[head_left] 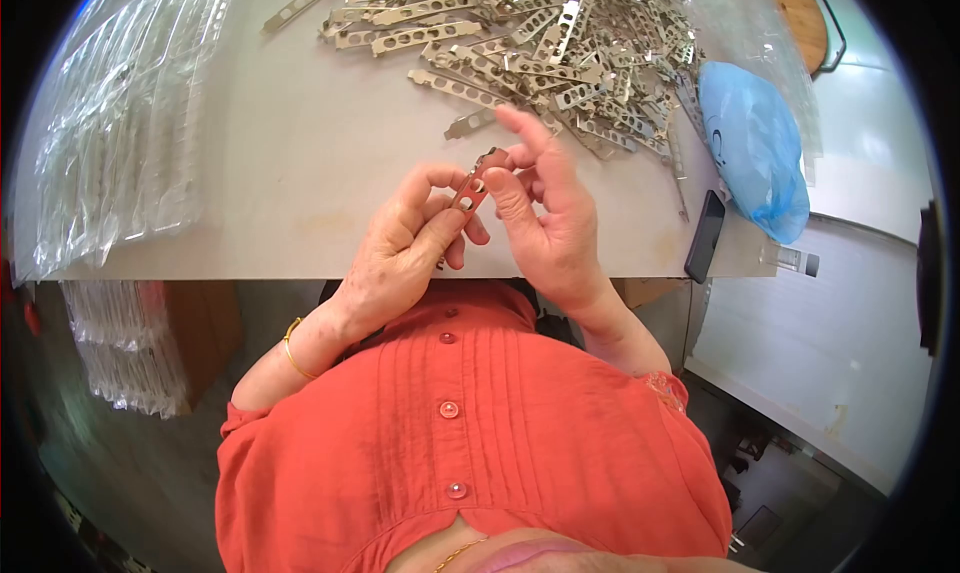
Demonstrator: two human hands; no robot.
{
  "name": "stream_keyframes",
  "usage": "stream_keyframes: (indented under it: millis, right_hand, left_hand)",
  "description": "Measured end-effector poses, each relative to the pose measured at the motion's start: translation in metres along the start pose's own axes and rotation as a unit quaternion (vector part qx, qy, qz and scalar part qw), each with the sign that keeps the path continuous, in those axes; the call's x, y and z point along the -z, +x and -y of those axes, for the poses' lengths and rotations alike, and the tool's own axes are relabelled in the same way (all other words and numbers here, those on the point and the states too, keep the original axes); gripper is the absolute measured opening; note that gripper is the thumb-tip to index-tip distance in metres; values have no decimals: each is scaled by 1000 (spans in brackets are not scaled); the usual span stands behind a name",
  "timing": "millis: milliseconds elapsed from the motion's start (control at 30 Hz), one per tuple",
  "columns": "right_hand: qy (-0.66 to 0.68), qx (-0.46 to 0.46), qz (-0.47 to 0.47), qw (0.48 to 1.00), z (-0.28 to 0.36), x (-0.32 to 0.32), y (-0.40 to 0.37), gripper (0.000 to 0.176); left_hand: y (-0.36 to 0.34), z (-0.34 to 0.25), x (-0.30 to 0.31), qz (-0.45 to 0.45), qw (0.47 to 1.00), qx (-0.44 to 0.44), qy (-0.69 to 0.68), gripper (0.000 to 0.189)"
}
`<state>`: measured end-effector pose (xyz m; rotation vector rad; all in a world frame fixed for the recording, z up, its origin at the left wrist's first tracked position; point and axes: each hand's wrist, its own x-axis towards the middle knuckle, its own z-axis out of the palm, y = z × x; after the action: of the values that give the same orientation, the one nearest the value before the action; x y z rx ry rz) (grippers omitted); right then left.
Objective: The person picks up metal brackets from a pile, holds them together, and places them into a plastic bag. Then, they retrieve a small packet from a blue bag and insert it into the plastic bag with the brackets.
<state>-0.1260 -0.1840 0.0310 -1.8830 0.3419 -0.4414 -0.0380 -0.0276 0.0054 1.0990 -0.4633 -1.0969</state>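
Note:
A narrow metal bracket with round holes is held up near the table's front edge, reflecting red. My left hand pinches its lower part between thumb and fingers. At its upper end, the thumb and some fingers of my right hand close on the bracket, while the index finger points up and away. Part of the bracket is hidden behind the fingers. Beyond my hands lies a large heap of similar metal brackets, piled loosely and overlapping.
Clear plastic trays or sleeves are stacked on the left. To the right sit a blue plastic bag and a black phone near the table edge. More clear packs stand below the table by a brown box.

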Motion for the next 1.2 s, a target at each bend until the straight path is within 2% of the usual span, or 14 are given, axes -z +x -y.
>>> stream_keyframes:
  millis: [133,233,300,367,433,500,567,633,733,800,867,967,1100,1200]
  right_hand:
    - [-60,36,24,997,4,-1,0,34]
    - [-74,42,15,996,-2,-2,-1,28]
    - [-90,68,-11,994,-7,-3,0,24]
    - [-102,95,-32,990,-4,2,0,20]
    - [80,-78,48,993,6,7,-1,16]
    - [114,-76,39,990,0,8,-2,14]
    - [52,-13,53,997,-3,11,-3,14]
    - [45,-7,49,998,0,16,-5,15]
    - [6,31,4,999,3,29,-4,13]
    - [-89,101,-99,986,-1,52,1,11]
    - [-126,102,-169,972,-4,83,3,8]
    - [-262,140,-313,902,-3,144,1,9]
    - [-381,123,-434,807,-4,231,-15,15]
    - [-480,60,-429,763,-7,295,-26,17]
  left_hand:
    - [0,0,-8,-20,999,22,-12,21]
    - [-1,7,-10,-14,999,25,-25,22]
    - [-1,9,-13,-57,998,21,-33,21]
    - [1,9,-13,-28,999,16,-26,21]
    - [0,4,-14,-27,999,35,6,20]
    - [1,3,-16,-21,998,33,44,20]
    - [1,3,-15,-10,994,40,104,20]
    - [3,7,-15,-3,993,31,111,21]
    - [4,6,-18,-16,993,54,104,20]
    - [5,5,-22,-24,993,56,97,18]
    - [6,6,-24,-32,994,56,88,16]
    - [6,7,-21,-20,995,63,72,18]
    - [6,10,-18,-13,995,67,67,17]
    - [7,10,-19,-9,996,75,55,17]
